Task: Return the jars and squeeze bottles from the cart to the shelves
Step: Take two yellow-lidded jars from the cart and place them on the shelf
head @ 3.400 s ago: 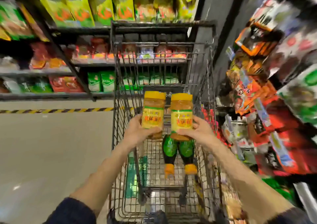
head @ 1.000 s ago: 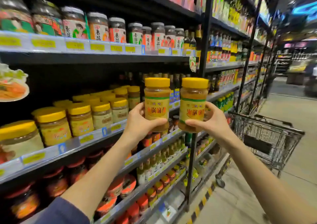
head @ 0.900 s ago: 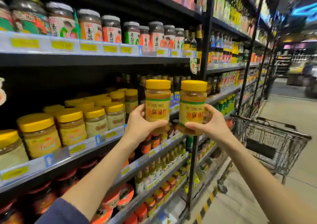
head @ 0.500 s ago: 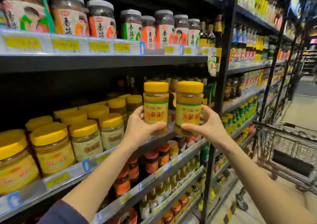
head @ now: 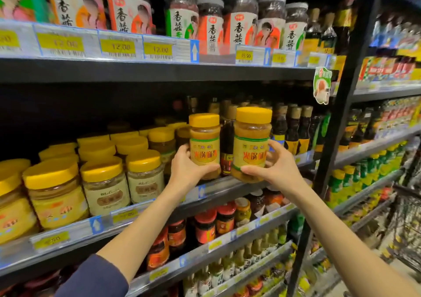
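Note:
My left hand (head: 185, 168) grips a yellow-lidded jar (head: 204, 141) of tan paste with a yellow label. My right hand (head: 276, 168) grips a second, matching jar (head: 251, 141). Both jars are upright, side by side, held at the front edge of the middle shelf (head: 227, 186). To their left on that shelf stand several yellow-lidded jars (head: 145, 173). Behind them are dark sauce bottles (head: 292, 128). The wire cart (head: 407, 223) shows at the right edge; what it holds is out of sight.
The upper shelf (head: 159, 69) carries jars with grey lids and price tags. Lower shelves hold red-lidded jars (head: 206, 225) and small bottles. A black upright post (head: 337, 137) divides the shelving bays, with green squeeze bottles (head: 364, 171) to its right.
I lifted both jars out of the cart and turned to the shelves. Over the last second I moved closer, and both jars came up to the middle shelf's front edge.

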{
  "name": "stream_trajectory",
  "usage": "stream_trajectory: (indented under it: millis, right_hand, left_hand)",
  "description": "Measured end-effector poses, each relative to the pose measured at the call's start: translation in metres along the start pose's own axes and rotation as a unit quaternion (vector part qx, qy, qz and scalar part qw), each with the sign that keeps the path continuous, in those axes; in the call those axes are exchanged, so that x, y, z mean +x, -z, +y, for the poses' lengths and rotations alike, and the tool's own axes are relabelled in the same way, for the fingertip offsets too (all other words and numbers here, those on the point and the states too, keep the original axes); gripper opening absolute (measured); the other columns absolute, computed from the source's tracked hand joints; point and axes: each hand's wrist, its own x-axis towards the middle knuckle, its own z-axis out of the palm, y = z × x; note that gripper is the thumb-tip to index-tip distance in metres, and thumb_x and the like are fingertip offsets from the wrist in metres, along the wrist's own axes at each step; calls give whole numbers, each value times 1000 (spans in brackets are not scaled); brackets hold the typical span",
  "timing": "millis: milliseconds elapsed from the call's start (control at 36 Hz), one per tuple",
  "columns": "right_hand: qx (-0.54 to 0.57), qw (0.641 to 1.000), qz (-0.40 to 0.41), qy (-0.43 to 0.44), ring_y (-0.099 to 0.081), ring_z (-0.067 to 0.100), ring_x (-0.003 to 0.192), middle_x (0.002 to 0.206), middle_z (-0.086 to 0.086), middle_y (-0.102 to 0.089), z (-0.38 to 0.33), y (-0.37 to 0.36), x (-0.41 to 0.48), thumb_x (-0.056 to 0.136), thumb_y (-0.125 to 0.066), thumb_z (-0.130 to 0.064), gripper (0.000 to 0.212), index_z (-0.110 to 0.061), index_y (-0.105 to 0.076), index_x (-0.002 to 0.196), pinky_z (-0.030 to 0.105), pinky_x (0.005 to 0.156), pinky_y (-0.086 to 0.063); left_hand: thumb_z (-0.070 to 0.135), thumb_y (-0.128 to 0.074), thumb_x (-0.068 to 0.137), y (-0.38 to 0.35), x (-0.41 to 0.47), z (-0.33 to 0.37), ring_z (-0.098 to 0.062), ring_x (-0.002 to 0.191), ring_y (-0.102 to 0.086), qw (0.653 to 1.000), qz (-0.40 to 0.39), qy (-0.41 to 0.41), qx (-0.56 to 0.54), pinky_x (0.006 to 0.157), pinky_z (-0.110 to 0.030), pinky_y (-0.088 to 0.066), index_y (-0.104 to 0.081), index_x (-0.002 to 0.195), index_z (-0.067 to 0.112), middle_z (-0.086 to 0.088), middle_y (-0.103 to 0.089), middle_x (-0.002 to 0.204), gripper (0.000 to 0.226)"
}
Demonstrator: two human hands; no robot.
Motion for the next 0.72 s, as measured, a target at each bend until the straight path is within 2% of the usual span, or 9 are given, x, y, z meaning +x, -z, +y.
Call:
stream_trajectory:
  millis: [139, 194, 278, 333, 417, 500, 583, 667, 722]
  right_hand:
    - [2, 1000, -25, 8, -58, 18, 116, 123, 1, -61, 13, 7, 18, 62, -85, -15, 72, -22, -47, 123, 40, 100, -49]
    - [5, 999, -38, 9, -58, 19, 116, 124, 2, -61, 18, 9, 24, 61, -85, -16, 73, -22, -47, 123, 42, 100, -49]
    - [15, 999, -52, 7, -56, 21, 120, 128, 4, -59, 25, 10, 30, 55, -87, -25, 89, -16, -44, 132, 47, 101, -47]
    - [23, 998, -57, 9, -56, 22, 120, 128, 4, -60, 28, 9, 33, 54, -87, -26, 91, -16, -44, 133, 47, 101, -47]
    - [31, 997, -70, 11, -58, 21, 118, 125, 3, -61, 33, 8, 37, 49, -86, -32, 92, -18, -46, 131, 47, 99, -49]
    - [38, 996, -80, 16, -58, 19, 117, 125, 4, -61, 37, 8, 40, 57, -86, -19, 84, -17, -46, 131, 44, 98, -50]
    - [47, 995, -84, 24, -59, 15, 114, 124, 1, -61, 39, 8, 42, 60, -85, -14, 82, -17, -45, 132, 35, 94, -52]
    - [53, 994, -94, 36, -64, 4, 102, 117, -3, -65, 41, 8, 42, 61, -84, -9, 77, -18, -47, 129, 19, 78, -56]
    - [58, 992, -99, 42, -66, -2, 95, 112, -7, -65, 41, 8, 43, 62, -84, -7, 75, -19, -48, 126, 13, 71, -54]
  left_hand:
    - [25, -90, 55, -14, 7, -9, -20, 108, -61, 998, 27, 25, 44, 94, -37, -51, -45, 115, 15, -7, -63, 117, 75]
    - [25, -90, 55, -17, 9, -10, -21, 108, -61, 997, 26, 36, 63, 92, -34, -50, -46, 117, 12, -8, -64, 117, 77]
    - [24, -88, 60, -19, 11, -7, -16, 104, -57, 994, 17, 52, 98, 85, -27, -44, -45, 120, 7, -3, -60, 110, 76]
    - [24, -87, 62, -19, 12, -6, -12, 98, -53, 991, 12, 67, 116, 82, -26, -43, -45, 114, 9, 2, -53, 101, 68]
    - [26, -87, 62, -20, 16, -10, -14, 96, -55, 986, 1, 88, 141, 78, -27, -46, -43, 99, 12, 2, -52, 95, 59]
    - [24, -86, 64, -20, 19, -8, -15, 93, -54, 983, -20, 98, 156, 77, -27, -45, -40, 92, 15, 1, -52, 93, 54]
    - [23, -86, 63, -22, 22, -11, -12, 90, -54, 981, -47, 97, 163, 76, -26, -46, -45, 95, 14, 2, -55, 94, 53]
    - [26, -87, 61, -25, 26, -16, -14, 95, -60, 980, -64, 105, 159, 82, -29, -52, -52, 102, 11, 1, -62, 99, 56]
    - [21, -85, 64, -26, 25, -16, -12, 92, -60, 981, -74, 103, 150, 82, -29, -50, -52, 90, 19, 2, -62, 95, 42]
